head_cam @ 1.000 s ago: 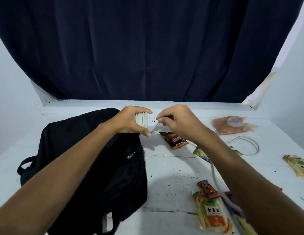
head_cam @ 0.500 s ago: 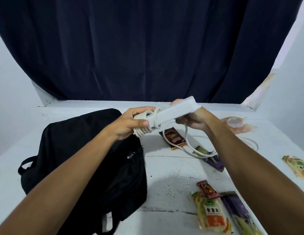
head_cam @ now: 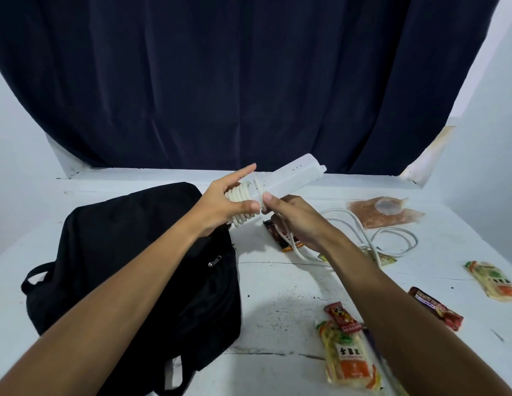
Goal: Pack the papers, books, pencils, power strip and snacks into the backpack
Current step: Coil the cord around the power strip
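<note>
Leftmost, backpack (head_cam: 140, 267) flat on table (head_cam: 277, 281), soft, floppy. Left hand (head_cam: 220, 207) grips coiled end of power strip (head_cam: 289, 178), thumb clamped over wraps, index finger straight. Strip body rigid, light, held tilted above table. Right hand (head_cam: 297, 221) pinches cord (head_cam: 392, 238); stiff, springy, likely to uncoil; loose length trails right among snacks (head_cam: 346, 358).

White power strip (head_cam: 289, 178) held up above the desk, tilted, far end up-right; its cord (head_cam: 241, 202) is coiled in tight turns round the near end, the rest trailing in loose loops (head_cam: 392, 238) on the desk to the right. Black backpack (head_cam: 140, 267) lies flat at left, a zipper pull showing. Snack packets scattered right: yellow-orange one (head_cam: 347, 358) up front, small red one (head_cam: 342, 317) touching it, dark red one (head_cam: 436, 308), another yellow one (head_cam: 493, 281) at far right, a pinkish pouch (head_cam: 384, 212) at the back.
</note>
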